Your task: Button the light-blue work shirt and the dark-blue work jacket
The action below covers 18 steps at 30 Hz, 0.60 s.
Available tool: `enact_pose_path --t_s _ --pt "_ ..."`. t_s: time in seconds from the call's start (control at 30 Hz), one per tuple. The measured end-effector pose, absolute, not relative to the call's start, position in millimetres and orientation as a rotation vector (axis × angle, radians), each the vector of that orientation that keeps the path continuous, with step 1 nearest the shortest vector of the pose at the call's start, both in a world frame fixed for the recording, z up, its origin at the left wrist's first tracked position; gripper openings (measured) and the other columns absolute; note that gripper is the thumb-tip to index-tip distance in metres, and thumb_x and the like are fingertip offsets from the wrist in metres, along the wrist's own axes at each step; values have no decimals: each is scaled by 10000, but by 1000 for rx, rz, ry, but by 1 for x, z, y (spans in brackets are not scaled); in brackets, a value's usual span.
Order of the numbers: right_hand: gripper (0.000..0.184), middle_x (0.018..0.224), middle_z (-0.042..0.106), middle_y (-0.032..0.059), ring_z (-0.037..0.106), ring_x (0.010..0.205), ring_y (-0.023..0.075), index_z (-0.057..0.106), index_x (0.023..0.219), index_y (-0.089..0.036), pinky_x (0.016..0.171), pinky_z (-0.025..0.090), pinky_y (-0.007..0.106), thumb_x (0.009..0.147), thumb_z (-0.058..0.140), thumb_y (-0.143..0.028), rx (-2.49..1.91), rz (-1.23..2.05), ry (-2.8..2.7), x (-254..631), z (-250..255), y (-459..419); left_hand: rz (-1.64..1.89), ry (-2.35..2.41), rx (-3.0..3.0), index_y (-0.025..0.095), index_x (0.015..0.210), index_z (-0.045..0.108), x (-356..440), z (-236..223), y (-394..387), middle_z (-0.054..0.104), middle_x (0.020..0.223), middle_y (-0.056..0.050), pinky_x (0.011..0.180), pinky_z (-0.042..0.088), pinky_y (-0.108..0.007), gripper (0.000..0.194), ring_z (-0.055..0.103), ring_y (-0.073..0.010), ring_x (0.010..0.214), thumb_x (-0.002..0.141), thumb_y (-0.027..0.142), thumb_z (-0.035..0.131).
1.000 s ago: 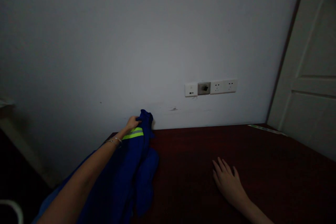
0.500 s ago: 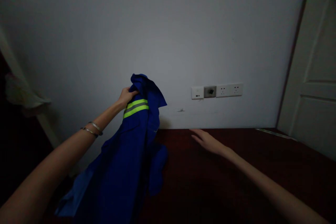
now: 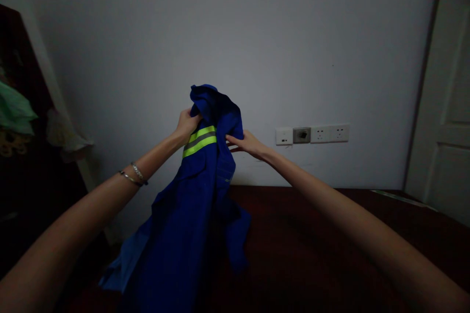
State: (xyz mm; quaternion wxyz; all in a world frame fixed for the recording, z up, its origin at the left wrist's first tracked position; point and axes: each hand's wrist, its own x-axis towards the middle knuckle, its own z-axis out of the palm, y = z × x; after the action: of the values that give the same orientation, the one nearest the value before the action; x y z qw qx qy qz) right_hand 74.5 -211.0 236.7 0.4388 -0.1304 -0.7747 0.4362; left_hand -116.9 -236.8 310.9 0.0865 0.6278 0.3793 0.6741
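A blue work jacket (image 3: 183, 205) with a yellow-and-grey reflective band hangs upright by its upper part, its lower end spread below on the dark red surface. My left hand (image 3: 187, 124) is closed on the fabric near the collar, just above the band; its fingertips are tucked into the cloth. On the opposite edge, my right hand (image 3: 249, 145) takes hold of the jacket, with a fingertip lying over the front of the cloth and other fingers partly hidden at its edge. A sleeve dangles beneath my right hand.
A dark red tabletop (image 3: 312, 234) meets the pale wall (image 3: 147, 58). Wall sockets (image 3: 312, 134) sit right of the jacket, and a thin flat strip (image 3: 404, 199) lies near the white door (image 3: 455, 156). At left stand a plastic bag (image 3: 66, 132) and green cloth (image 3: 14, 107).
My right hand has risen from above the table and come left onto the jacket's edge. My left hand has lifted the jacket slightly, still gripping it. The view has shifted a little left.
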Motion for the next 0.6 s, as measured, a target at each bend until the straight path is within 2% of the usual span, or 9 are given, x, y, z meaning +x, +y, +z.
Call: enact_pose_path --t_s 0.2,0.33,0.47,0.6 --pt "379 864 632 100 605 726 156 588 922 -77 697 527 361 741 576 -409 -250 682 -2020 53 291 -231 2224 973 1970 124 639 551 -118 344 -238 561 597 17 531 440 -175 171 548 -98 614 652 284 609" --pt "461 994 602 93 567 902 184 525 1051 -93 803 487 376 774 513 -461 -195 354 -2019 51 326 -246 2304 887 2024 125 663 539 -111 373 -248 569 644 25 568 431 -173 146 531 -81 654 696 259 589" --pt "534 1172 517 80 453 1110 212 426 1182 -119 947 368 408 809 429 -502 -126 130 -1991 46 352 -255 2357 840 2081 119 696 515 -93 400 -260 569 702 30 628 422 -178 87 501 -60 714 741 184 552" --pt "569 1226 476 85 390 1186 212 369 1233 -107 1005 275 410 834 370 -512 -116 48 -1942 41 371 -256 2376 825 2091 131 625 479 -79 428 -258 530 657 19 606 421 -180 131 549 -97 774 738 166 535"
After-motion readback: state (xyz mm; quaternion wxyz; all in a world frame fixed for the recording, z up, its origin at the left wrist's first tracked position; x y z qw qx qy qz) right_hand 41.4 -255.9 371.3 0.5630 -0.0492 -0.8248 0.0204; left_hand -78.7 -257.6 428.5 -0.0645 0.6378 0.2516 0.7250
